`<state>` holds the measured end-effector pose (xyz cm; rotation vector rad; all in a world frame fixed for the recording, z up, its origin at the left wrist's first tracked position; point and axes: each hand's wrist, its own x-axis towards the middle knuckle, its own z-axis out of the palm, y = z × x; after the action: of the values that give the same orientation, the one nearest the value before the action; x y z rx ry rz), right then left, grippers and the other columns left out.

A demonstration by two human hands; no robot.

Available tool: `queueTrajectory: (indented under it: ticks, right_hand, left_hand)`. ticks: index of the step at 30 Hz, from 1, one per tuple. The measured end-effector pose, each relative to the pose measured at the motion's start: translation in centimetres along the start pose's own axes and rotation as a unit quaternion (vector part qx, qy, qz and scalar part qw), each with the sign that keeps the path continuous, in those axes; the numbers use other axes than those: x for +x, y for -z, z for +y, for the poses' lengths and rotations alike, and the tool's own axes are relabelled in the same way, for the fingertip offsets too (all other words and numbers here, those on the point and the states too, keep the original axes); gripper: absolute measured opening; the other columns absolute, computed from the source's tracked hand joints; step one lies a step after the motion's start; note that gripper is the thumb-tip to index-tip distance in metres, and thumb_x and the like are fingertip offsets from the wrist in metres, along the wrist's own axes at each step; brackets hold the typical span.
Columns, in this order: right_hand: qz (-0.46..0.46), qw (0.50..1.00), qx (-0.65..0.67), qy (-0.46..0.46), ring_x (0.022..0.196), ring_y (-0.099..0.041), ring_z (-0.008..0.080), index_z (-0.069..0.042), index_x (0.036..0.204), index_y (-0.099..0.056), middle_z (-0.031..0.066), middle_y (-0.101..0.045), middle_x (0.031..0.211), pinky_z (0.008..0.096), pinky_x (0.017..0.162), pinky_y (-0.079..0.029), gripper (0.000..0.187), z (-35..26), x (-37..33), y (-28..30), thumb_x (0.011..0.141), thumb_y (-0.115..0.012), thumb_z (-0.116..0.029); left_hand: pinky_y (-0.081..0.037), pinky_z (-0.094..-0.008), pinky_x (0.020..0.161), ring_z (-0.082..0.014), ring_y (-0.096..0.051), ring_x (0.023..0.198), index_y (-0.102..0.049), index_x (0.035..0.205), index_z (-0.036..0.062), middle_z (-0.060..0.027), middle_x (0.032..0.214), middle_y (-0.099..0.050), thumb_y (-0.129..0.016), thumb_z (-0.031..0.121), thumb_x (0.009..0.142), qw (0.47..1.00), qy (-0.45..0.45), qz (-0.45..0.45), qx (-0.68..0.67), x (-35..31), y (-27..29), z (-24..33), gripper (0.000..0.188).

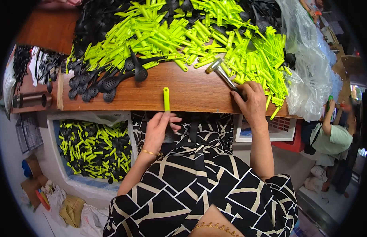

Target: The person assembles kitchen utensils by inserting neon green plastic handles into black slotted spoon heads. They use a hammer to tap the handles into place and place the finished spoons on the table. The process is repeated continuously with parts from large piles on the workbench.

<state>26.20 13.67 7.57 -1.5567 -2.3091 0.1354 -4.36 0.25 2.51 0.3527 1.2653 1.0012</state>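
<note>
Handle (166, 102), bright green, pinched between thumb and fingers of my left hand (155, 130), tip over the near edge of the worktop (195, 91). My right hand (251, 98) is curled round the grip of the hammer (227, 79), its head pointing far-left. Black slotted spoons (111, 83) bunch at left; pile of green handles (167, 37) spreads across the far side.

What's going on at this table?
A person is working with both hands. The left hand holds a lime-green handle at the edge of the wooden table; the right hand grasps a hammer. More green handles and black utensils lie heaped beyond. Green and black pieces fill a bin below, left.
</note>
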Motion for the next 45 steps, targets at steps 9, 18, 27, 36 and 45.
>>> queueTrajectory:
  ticks: [9, 18, 27, 36, 45]
  right_hand:
    - [-0.011, 0.955, 0.263, 0.136, 0.083, -0.077, 0.0265, -0.006, 0.118, -0.075, 0.0118, -0.079, 0.101, 0.0356, 0.071, -0.06, 0.041, -6.5, -1.4, 1.1, 0.079, -0.089, -0.004]
    - [0.0, 0.96, 0.204, 0.194, 0.075, -0.07, 0.022, -0.012, 0.118, -0.08, 0.006, -0.077, 0.098, 0.033, 0.065, -0.056, 0.039, -7.3, -0.9, 1.1, 0.08, -0.082, -0.001]
    - [-0.131, 0.956, 0.261, 0.04, 0.088, -0.073, 0.0312, -0.014, 0.125, -0.077, 0.0125, -0.076, 0.098, 0.038, 0.076, -0.058, 0.033, -5.2, -1.3, -1.6, 0.092, -0.078, -0.008]
    - [-0.047, 0.948, 0.296, 0.104, 0.09, -0.074, 0.0276, -0.007, 0.125, -0.077, 0.0132, -0.076, 0.103, 0.0352, 0.077, -0.058, 0.037, -6.7, -1.9, -0.5, 0.089, -0.077, 0.002]
    - [-0.127, 0.971, 0.118, 0.162, 0.089, -0.074, 0.0262, -0.012, 0.127, -0.077, 0.0114, -0.075, 0.101, 0.034, 0.078, -0.058, 0.042, -7.1, -1.3, 0.3, 0.087, -0.075, 0.002]
  left_hand:
    - [-0.054, -0.0276, 0.074, -0.0131, -0.066, 0.08, -0.068, 0.12, -0.0028, -0.0058, 0.091, -0.07, -0.054, 0.03, 0.114, 0.997, -0.04, -0.065, -0.028, -0.1, -0.1, -1.3, 0.036]
    - [-0.055, -0.0273, 0.074, -0.014, -0.066, 0.079, -0.064, 0.12, -0.0019, -0.0067, 0.092, -0.069, -0.049, 0.023, 0.115, 0.996, -0.007, -0.084, -0.031, -0.1, 0.4, -1.1, 0.03]
    - [-0.047, -0.025, 0.077, -0.0081, -0.055, 0.081, -0.065, 0.129, -0.003, -0.0031, 0.097, -0.065, -0.052, 0.029, 0.114, 0.972, 0.047, -0.107, -0.206, -0.1, 1.2, 0.0, 0.037]
    - [-0.057, -0.0281, 0.088, -0.0142, -0.073, 0.094, -0.068, 0.121, -0.0009, -0.0148, 0.111, -0.078, -0.07, 0.004, 0.102, 0.994, -0.04, -0.05, -0.09, 0.6, 1.5, -1.6, 0.019]
    - [-0.057, -0.0271, 0.079, -0.0129, -0.072, 0.083, -0.069, 0.119, -0.0022, -0.0148, 0.105, -0.079, -0.073, 0.01, 0.101, 0.999, -0.013, -0.016, -0.036, 0.5, 1.3, -0.1, 0.022]
